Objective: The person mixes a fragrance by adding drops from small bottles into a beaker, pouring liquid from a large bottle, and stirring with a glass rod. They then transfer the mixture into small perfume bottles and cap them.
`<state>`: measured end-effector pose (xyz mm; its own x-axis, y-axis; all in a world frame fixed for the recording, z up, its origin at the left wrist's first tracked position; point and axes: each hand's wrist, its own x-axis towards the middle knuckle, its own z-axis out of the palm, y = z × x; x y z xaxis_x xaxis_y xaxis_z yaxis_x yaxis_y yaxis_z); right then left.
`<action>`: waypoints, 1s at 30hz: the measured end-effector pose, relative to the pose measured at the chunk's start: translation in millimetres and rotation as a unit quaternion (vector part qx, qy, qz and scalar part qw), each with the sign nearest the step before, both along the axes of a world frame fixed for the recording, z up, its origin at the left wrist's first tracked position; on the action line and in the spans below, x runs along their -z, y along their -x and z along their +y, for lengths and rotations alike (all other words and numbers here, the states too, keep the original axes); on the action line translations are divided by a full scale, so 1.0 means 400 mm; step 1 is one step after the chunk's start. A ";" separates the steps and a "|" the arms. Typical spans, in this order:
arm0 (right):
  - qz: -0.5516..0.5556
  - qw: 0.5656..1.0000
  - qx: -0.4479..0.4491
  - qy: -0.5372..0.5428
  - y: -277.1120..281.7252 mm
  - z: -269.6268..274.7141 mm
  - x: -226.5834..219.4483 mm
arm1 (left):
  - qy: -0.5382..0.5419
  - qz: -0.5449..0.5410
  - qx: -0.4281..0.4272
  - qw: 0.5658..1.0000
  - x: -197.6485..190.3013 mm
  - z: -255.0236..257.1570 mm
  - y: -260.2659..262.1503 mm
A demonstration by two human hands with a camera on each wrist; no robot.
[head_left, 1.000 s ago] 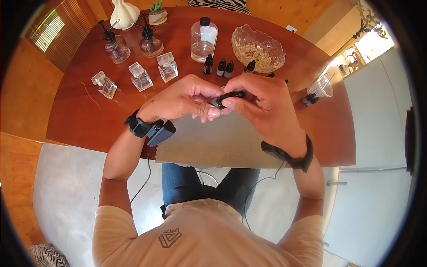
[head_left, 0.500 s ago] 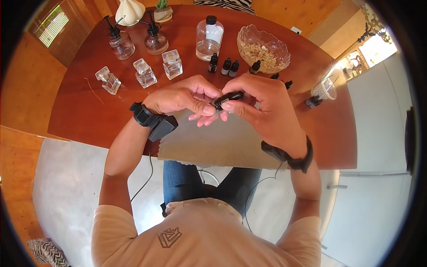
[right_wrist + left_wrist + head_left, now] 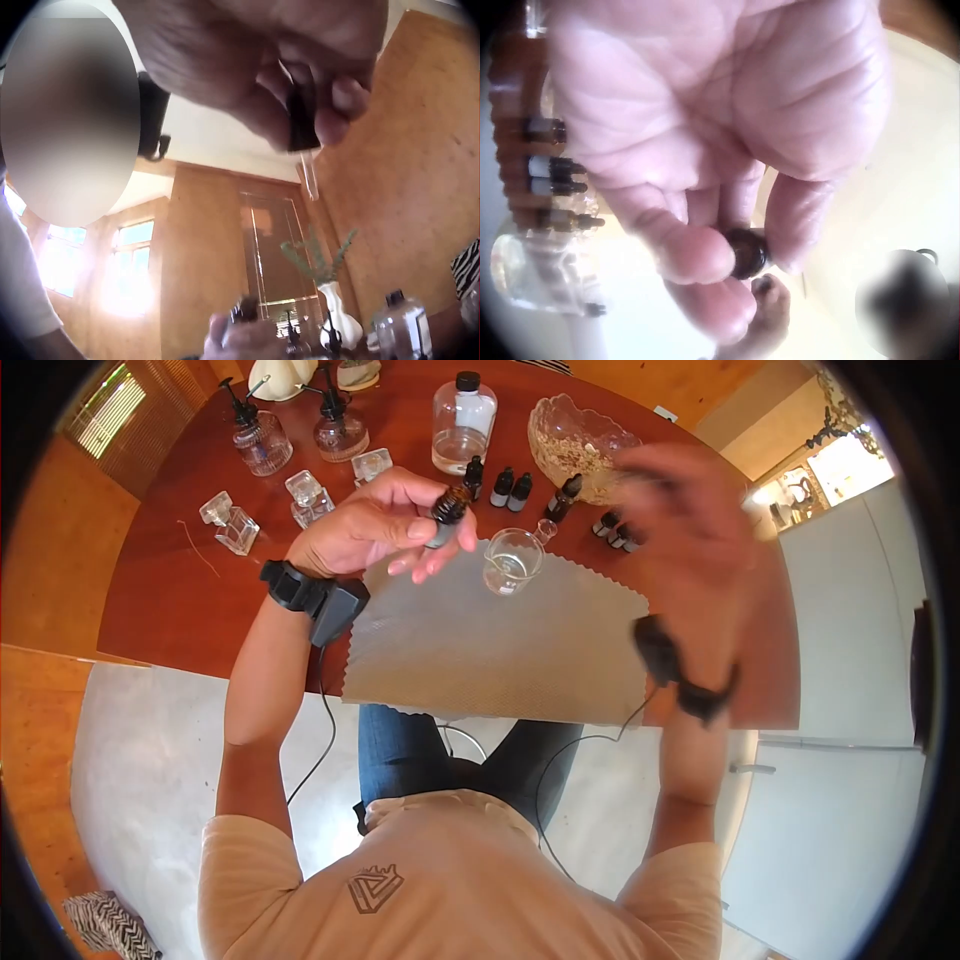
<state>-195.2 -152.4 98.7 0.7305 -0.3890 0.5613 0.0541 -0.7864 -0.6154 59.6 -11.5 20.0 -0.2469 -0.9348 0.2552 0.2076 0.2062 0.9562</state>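
My left hand [image 3: 370, 532] pinches a small dark glass bottle [image 3: 447, 512] between thumb and fingers, its cap off. In the left wrist view the bottle's round mouth [image 3: 750, 253] shows between the fingertips. My right hand [image 3: 690, 525] is raised at the right, blurred in the head view. In the right wrist view it pinches a black dropper cap [image 3: 301, 124] with a clear glass pipette [image 3: 310, 180] pointing down. A small glass beaker [image 3: 512, 572] with a little clear liquid stands between the hands, at the back edge of a tan mat [image 3: 480, 650].
Several small dark dropper bottles [image 3: 520, 492] stand behind the beaker. Further back are a large clear bottle [image 3: 463, 435], a glass bowl [image 3: 575, 450] of dry flakes and two pump bottles [image 3: 340, 438]. Square glass bottles [image 3: 232, 528] stand at the left.
The hands were together on the small bottle. Now they are apart: the right has lifted away to the right with the dropper, the left has moved back and left with the open bottle. The beaker came into view.
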 end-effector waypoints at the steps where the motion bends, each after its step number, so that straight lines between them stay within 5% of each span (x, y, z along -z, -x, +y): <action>1: 0.065 0.997 -0.008 0.051 -0.013 -0.017 0.057 | -0.006 0.004 0.000 1.000 0.002 0.000 0.002; 3: 0.111 0.979 -0.045 0.167 -0.047 -0.030 0.125 | -0.011 0.011 -0.001 1.000 -0.001 -0.008 0.005; 6: 0.035 0.999 0.011 -0.039 -0.021 -0.019 0.059 | -0.013 -0.024 -0.053 0.998 0.006 -0.008 0.013; 9: -0.046 0.984 -0.035 -0.169 -0.014 -0.002 0.008 | -0.036 -0.043 -0.063 0.996 -0.006 -0.012 0.034; 15: -0.043 0.965 -0.132 -0.221 -0.052 0.031 0.024 | -0.056 -0.061 -0.086 0.993 -0.017 -0.008 0.055; 22: 0.017 0.986 -0.157 0.047 -0.088 0.035 0.047 | -0.054 -0.061 -0.054 0.995 0.001 -0.012 0.048; 25: 0.044 0.989 -0.140 0.027 -0.093 0.048 0.041 | -0.047 -0.067 -0.067 0.994 0.004 -0.009 0.050; 28: 0.139 0.978 -0.108 -0.116 -0.090 0.059 0.022 | -0.047 -0.068 -0.084 0.993 0.007 -0.011 0.053; 30: 0.086 0.986 -0.142 -0.034 -0.096 0.047 0.040 | -0.046 -0.072 -0.087 0.993 0.008 -0.012 0.056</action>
<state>-157.0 -133.6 82.5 0.8970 -0.1876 0.4002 0.1566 -0.7117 -0.6848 37.2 -16.3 16.8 -0.1071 -0.9844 0.1400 0.0367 0.1367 0.9899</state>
